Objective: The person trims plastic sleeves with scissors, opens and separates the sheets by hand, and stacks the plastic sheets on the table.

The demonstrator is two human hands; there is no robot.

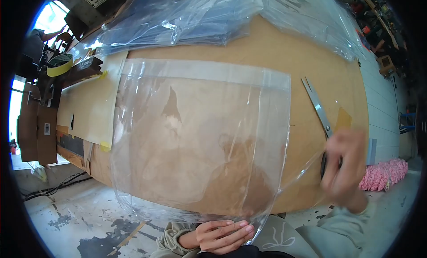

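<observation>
A large clear plastic sheet or bag lies flat across the brown work surface, its lower edge hanging over the front. My left hand rests on that lower edge, fingers together, closed on the plastic near my lap. To the right, my right hand is closed and somewhat blurred, above the handles of the scissors. A thin strip of clear plastic stretches from the sheet's right edge toward the right hand. The scissors lie on the surface with their blades slightly apart, pointing away from me.
Piles of clear plastic cover the far side. At the left are a roll of yellow tape, a machine part and a cardboard box. A pink fluffy bundle sits at the right. Another person's arm shows at the far left.
</observation>
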